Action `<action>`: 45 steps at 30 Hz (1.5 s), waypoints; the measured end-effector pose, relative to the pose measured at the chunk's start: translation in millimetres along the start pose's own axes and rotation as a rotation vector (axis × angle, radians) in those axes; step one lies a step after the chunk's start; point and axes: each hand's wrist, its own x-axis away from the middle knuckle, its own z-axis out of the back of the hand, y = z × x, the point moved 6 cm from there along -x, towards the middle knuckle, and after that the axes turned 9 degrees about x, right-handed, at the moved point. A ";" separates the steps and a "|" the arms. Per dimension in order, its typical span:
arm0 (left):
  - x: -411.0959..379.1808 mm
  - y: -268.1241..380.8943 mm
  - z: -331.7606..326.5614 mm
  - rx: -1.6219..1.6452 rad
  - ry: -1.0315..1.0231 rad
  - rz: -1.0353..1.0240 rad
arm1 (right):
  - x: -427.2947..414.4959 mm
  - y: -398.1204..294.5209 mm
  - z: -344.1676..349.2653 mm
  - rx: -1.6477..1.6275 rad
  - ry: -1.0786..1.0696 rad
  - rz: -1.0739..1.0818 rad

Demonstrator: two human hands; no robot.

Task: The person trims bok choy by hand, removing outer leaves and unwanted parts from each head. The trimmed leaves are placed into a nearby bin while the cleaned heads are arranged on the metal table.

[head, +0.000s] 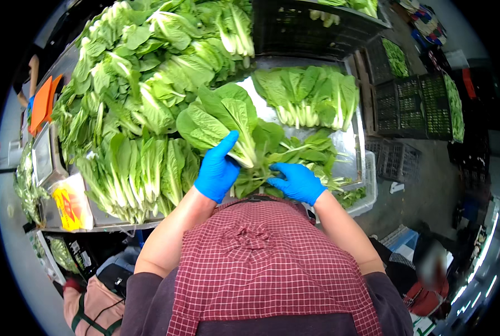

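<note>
A head of leafy greens with pale stalks (pixel 225 122) is in my left hand (pixel 217 168), which wears a blue glove and grips it near the stalk end. My right hand (pixel 298 181), also gloved in blue, is just right of that stalk end, thumb and fingers apart over loose leaves (pixel 311 153); whether it touches them is unclear. Beyond my hands, a row of greens (pixel 309 94) lies on the metal table (pixel 348 161). Another row (pixel 141 172) lies to the left, stalks towards me, below a large heap of greens (pixel 149 63).
A black plastic crate (pixel 313 31) stands at the table's far side. A white basket (pixel 371 180) with leaf scraps is at the right edge. Stacked crates of greens (pixel 413 107) stand farther right. A scale (pixel 44 153) and an orange object (pixel 44 103) are left. Other people are nearby.
</note>
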 end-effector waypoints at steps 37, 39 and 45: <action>0.7 -27.1 -7.3 -0.059 0.021 0.111 | -11.4 -13.8 11.0 -0.557 0.371 -0.060; -1.9 -27.1 -5.5 -0.092 0.046 0.089 | -8.7 -17.3 12.4 -0.434 0.370 -0.044; -11.7 -26.1 15.0 -0.073 0.130 0.068 | -5.0 -20.9 13.2 -0.318 0.197 0.089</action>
